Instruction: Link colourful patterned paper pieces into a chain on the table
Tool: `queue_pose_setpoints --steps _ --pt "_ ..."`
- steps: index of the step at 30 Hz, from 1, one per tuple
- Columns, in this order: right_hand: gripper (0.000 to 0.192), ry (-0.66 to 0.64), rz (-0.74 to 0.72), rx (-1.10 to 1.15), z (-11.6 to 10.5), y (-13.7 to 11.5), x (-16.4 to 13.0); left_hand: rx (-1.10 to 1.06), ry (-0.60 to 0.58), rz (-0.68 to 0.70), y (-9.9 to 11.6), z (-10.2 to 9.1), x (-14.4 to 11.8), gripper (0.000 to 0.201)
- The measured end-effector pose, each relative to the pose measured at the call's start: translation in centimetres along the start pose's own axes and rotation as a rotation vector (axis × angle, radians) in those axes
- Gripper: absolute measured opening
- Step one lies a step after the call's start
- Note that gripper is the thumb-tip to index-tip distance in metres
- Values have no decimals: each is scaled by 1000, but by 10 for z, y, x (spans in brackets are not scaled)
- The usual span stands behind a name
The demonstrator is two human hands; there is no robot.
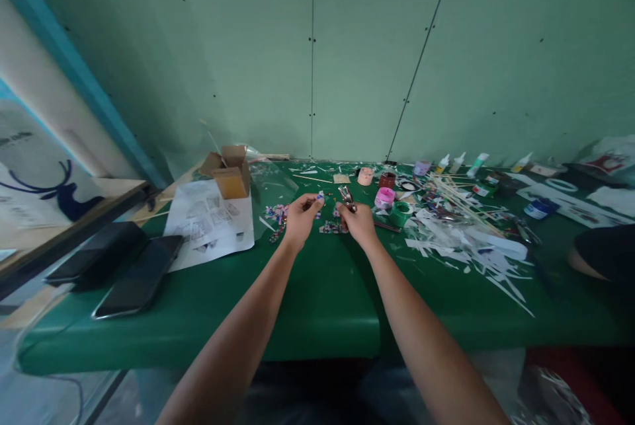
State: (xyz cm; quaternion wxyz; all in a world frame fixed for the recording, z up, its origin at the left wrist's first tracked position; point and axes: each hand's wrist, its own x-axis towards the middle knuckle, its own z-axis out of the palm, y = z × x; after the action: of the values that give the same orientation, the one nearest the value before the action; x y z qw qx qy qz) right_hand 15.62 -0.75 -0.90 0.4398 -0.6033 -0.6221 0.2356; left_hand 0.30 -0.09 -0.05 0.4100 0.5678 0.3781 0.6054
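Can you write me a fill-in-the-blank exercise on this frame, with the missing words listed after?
1. The right hand holds a small metal ____.
2. The table is covered in a ____ cloth.
3. The open cardboard box stands to the ____ of the left hand.
4. The two dark phones lie beside a printed ____ of paper.

Missing words: tool; green; left; sheet

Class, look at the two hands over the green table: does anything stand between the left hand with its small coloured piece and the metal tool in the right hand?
Nothing visible does. The left hand pinches a small coloured piece, the right hand grips a metal tool, with only open air over the green table between.
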Motion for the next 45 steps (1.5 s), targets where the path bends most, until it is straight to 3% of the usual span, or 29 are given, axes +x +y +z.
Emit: queue_pose_setpoints --steps 4,9,14,18,23,27,30,34,38,45 --pt "36 20 -49 -26 3 -1 -2 -202 60 -172 -1 -1 2 27" --pt "29 25 -67 -131 4 1 -3 -311 96 -225 2 -1 3 40" --pt "35 60 -98 -52 4 0 -3 -236 31 -264 1 0 2 38" --pt "39 36 -29 128 3 -3 -4 -146 -2 -251 -2 -1 2 32" --pt "32 5 7 263 3 -8 -5 -78 -54 -220 -3 -1 2 27" --pt "30 11 7 301 5 -6 -3 74 -164 -158 -6 2 0 29" --pt "34 24 2 238 4 -3 -2 203 -192 -70 -9 3 -1 29" --pt "37 66 -39 -66 3 -2 -3 95 -31 -95 -8 1 2 22" --pt "29 -5 -29 -312 4 -7 -8 14 79 -132 -5 0 5 20" --pt "27 -78 -86 -422 7 -11 -11 68 59 -117 -7 -1 4 14"
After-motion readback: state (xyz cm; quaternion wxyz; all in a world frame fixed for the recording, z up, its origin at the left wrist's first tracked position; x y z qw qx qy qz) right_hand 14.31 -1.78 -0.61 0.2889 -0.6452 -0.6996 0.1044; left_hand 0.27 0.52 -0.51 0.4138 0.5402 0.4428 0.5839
